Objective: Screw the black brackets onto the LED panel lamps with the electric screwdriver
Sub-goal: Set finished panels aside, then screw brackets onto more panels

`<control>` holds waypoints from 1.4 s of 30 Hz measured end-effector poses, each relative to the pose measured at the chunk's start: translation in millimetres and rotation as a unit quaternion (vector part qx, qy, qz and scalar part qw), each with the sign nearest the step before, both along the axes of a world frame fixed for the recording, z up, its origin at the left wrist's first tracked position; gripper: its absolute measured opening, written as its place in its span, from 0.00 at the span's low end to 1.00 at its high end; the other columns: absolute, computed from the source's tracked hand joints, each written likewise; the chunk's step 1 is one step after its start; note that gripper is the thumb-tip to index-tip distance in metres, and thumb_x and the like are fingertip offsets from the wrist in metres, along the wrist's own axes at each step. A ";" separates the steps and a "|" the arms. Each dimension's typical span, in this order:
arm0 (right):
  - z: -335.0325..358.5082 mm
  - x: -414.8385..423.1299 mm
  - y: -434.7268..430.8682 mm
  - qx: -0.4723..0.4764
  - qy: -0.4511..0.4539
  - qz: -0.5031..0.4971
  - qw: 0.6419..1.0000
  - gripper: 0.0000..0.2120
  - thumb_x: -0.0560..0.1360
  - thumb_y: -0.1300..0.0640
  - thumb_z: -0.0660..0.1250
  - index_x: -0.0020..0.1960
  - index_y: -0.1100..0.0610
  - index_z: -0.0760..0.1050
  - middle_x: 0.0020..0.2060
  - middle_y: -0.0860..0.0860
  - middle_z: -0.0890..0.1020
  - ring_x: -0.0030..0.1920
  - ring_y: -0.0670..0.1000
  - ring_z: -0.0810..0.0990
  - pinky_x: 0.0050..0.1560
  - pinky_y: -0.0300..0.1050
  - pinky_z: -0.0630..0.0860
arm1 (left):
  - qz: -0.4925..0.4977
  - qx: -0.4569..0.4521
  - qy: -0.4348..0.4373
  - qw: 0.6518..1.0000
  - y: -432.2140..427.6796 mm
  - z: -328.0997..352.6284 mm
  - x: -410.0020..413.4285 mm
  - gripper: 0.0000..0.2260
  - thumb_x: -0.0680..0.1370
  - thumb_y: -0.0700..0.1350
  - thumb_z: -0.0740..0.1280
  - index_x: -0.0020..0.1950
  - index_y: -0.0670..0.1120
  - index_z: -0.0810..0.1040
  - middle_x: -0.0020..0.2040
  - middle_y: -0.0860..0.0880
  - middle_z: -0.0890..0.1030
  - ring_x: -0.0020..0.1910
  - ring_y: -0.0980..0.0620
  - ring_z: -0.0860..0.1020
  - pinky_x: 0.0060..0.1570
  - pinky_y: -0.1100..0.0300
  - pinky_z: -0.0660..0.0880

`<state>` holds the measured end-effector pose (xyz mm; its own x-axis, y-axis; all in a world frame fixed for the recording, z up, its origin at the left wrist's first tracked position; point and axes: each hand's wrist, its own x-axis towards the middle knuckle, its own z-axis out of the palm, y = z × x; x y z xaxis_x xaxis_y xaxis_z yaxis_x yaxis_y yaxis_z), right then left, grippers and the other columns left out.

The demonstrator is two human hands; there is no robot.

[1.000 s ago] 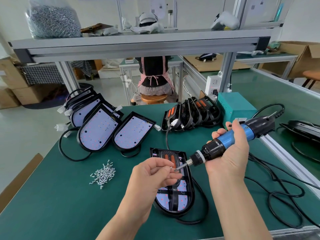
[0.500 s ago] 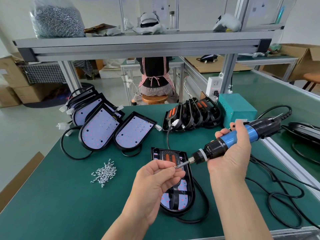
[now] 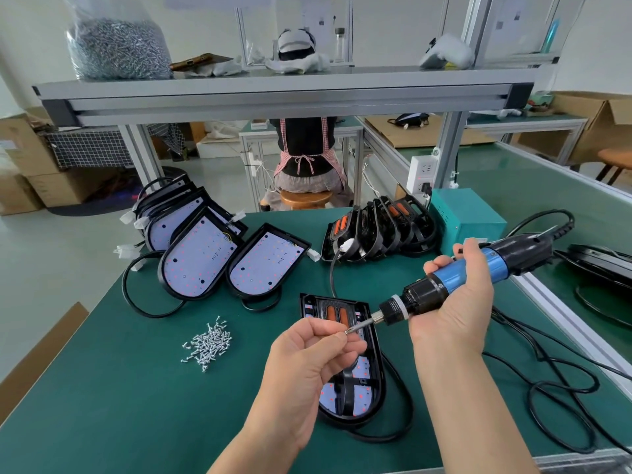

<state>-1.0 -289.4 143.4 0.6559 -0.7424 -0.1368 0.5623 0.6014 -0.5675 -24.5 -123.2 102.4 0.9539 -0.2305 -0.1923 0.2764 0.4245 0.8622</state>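
Very little has changed over the last second. The left hand, centre of the frame, keeps its thumb and forefinger pinched together at the tip of the bit. The grip is narrow and closed on something tiny that the fingers mostly hide. I take it to be a screw being seated on the driver. The right hand stays wrapped around the blue barrel of the electric screwdriver, slanted down toward the left with its cable trailing off to the right.

This suggests the screw is still being loaded, and no driving has begun. The bit hangs above the LED panel lamp, not on it. That lamp lies flat on the green tabletop directly beneath both hands, with its black bracket laid lengthwise over the panel.

Against the earlier frames, the left hand sits slightly lower and further right in the picture, and the bit tip stays between the same fingertips. The screwdriver's angle looks about the same. The whole scene slides a little in the frame, which reads as head movement.

The loose screws lie in the same heap at centre left. The bare lamps at upper left and the finished lamps standing in a row at upper centre have not moved.
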 end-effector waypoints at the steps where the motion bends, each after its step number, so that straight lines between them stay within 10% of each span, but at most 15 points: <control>1: -0.3 0.1 0.8 -0.001 0.002 0.000 1.000 0.13 0.77 0.52 0.71 0.57 0.55 0.71 0.29 0.45 0.77 0.29 0.44 0.76 0.30 0.35 0.74 | 0.010 0.013 -0.014 1.000 -1.0 -0.4 -0.8 0.04 0.77 0.29 0.68 0.45 0.37 0.79 0.43 0.36 0.85 0.41 0.45 0.86 0.38 0.64 0.80; 15: -8.2 -2.1 2.6 -0.021 0.083 -0.036 0.996 0.09 0.77 0.52 0.71 0.54 0.50 0.73 0.30 0.45 0.77 0.34 0.46 0.77 0.38 0.38 0.74 | 0.079 0.168 -0.196 0.963 -12.9 -23.2 -12.5 0.11 0.77 0.29 0.68 0.46 0.45 0.81 0.40 0.45 0.86 0.43 0.48 0.86 0.43 0.64 0.80; 21: -8.6 -3.6 -7.5 -0.069 0.060 -0.060 0.994 0.09 0.76 0.53 0.71 0.54 0.52 0.74 0.30 0.46 0.77 0.32 0.46 0.77 0.36 0.37 0.76 | 0.137 0.398 -0.323 0.848 1.9 -22.3 -1.6 0.20 0.72 0.49 0.71 0.63 0.62 0.77 0.53 0.63 0.80 0.58 0.59 0.75 0.56 0.69 0.69; 28: -20.1 -2.0 1.7 -0.225 0.041 -0.036 0.973 0.07 0.75 0.58 0.71 0.48 0.54 0.73 0.29 0.50 0.75 0.29 0.49 0.73 0.33 0.38 0.73 | -0.008 0.454 -0.063 0.889 9.6 -28.8 36.2 0.39 0.72 0.57 0.74 0.77 0.52 0.59 0.61 0.52 0.75 0.61 0.50 0.74 0.61 0.54 0.71; 34: -24.0 -1.4 17.7 -0.319 0.023 0.013 0.948 0.08 0.72 0.58 0.72 0.46 0.55 0.73 0.29 0.52 0.75 0.27 0.48 0.73 0.31 0.37 0.72 | -0.032 0.393 -0.028 0.919 10.2 -34.8 45.1 0.26 0.62 0.56 0.77 0.57 0.51 0.76 0.50 0.55 0.85 0.52 0.53 0.83 0.60 0.47 0.77; 42: -29.2 2.8 23.1 -0.341 0.036 0.021 0.939 0.13 0.67 0.49 0.74 0.46 0.52 0.75 0.29 0.53 0.75 0.26 0.49 0.74 0.30 0.37 0.72 | -0.029 0.377 -0.022 0.925 9.0 -37.9 46.0 0.27 0.61 0.56 0.76 0.57 0.51 0.76 0.51 0.55 0.85 0.52 0.52 0.83 0.60 0.48 0.78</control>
<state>1.8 -266.3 114.2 0.6936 -0.6474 0.3160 0.4920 0.1053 -0.8642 21.5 -114.2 64.5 0.9550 -0.0969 -0.2803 0.2374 -0.3168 0.9183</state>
